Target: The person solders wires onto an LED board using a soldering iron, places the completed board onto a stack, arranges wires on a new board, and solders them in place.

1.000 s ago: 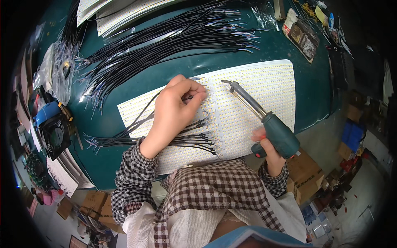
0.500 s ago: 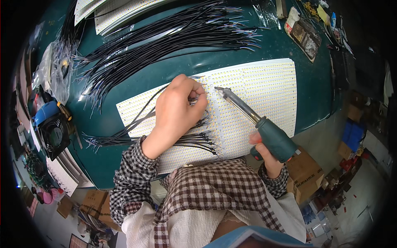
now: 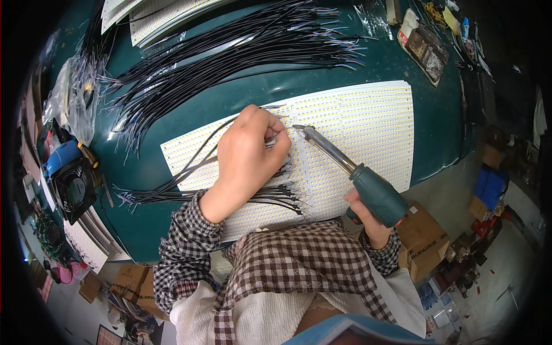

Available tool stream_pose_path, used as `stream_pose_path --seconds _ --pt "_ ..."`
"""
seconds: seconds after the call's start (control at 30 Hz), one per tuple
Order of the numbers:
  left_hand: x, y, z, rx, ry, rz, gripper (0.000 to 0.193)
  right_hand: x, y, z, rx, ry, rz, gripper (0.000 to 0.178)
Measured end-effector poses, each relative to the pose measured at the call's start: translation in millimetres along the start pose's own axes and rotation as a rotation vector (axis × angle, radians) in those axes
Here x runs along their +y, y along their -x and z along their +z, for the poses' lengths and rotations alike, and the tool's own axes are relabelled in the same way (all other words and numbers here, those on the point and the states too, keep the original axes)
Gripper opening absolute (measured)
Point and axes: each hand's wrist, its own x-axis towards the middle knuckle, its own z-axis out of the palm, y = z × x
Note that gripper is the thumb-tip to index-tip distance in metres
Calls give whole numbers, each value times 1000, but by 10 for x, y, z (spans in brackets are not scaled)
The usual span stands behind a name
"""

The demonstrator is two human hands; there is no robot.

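Note:
A stack of white LED boards (image 3: 362,126), dotted with rows of small yellow chips, lies in front of me. Over its left half my left hand (image 3: 251,150) is closed in a pinch, with a thin black cable (image 3: 201,150) running into it from the left; the fingers hide its end. My right hand (image 3: 371,221) grips the green handle of a soldering iron (image 3: 376,192). The iron's tip is just right of my left fingertips, at or just above the board; I cannot tell whether it touches. Below my left hand, several short black cables (image 3: 270,194) rest across the boards.
A large bundle of black cables (image 3: 230,69) with bared ends lies beyond the boards on the green tabletop (image 3: 138,172). More boards (image 3: 167,23) are piled at the far left. A small black fan (image 3: 75,187) stands left, a dirty tray (image 3: 425,52) far right. Cardboard boxes (image 3: 422,238) sit below right.
The soldering iron and my right hand have shifted slightly left, bringing the tip nearer my left fingers. My left hand stays almost in place, still pinching.

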Motion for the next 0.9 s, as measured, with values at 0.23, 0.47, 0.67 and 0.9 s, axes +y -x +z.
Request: stream_pose_path --seconds 0.23,0.47,0.67,0.9 --pt "0 1 5 -15 -15 8 12 54 -17 22 40 10 -54 55" --pt "6 -5 -1 -25 -7 -4 12 0 -37 37 30 33 5 55" --pt "-1 -7 -6 -30 -10 -6 12 -25 -33 33 16 107 -3 55" --pt "7 -7 -17 -41 -9 -8 12 62 35 1 33 -44 -10 20"
